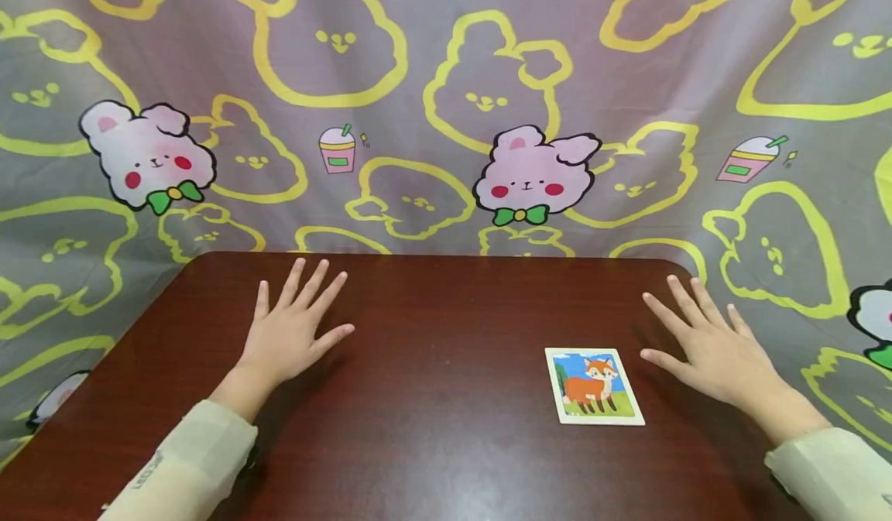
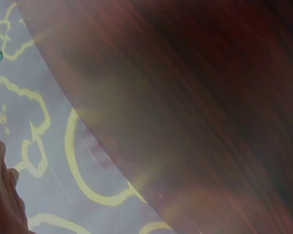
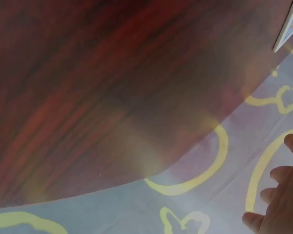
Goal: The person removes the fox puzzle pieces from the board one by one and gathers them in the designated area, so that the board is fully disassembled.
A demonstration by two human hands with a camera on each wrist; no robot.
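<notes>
A square picture card or thin board with a fox [image 1: 594, 386] and a white border lies flat on the dark reddish-brown table [image 1: 432, 382], right of the middle. To its right is my right hand [image 1: 718, 354], fingers spread and straight, apart from the card and holding nothing. My left hand [image 1: 289, 335] is over the left part of the table, its fingers also spread, with nothing in them. At the left wrist view's edge, part of the left hand [image 2: 5, 190] shows. The right wrist view catches fingertips of the right hand [image 3: 283, 195] and a corner of the fox card [image 3: 289, 28].
Behind the table hangs a grey-pink curtain [image 1: 390, 134] printed with yellow outlines, rabbit faces and drink cups. It also runs down both sides. The table's far edge [image 1: 432, 255] meets it, with rounded corners.
</notes>
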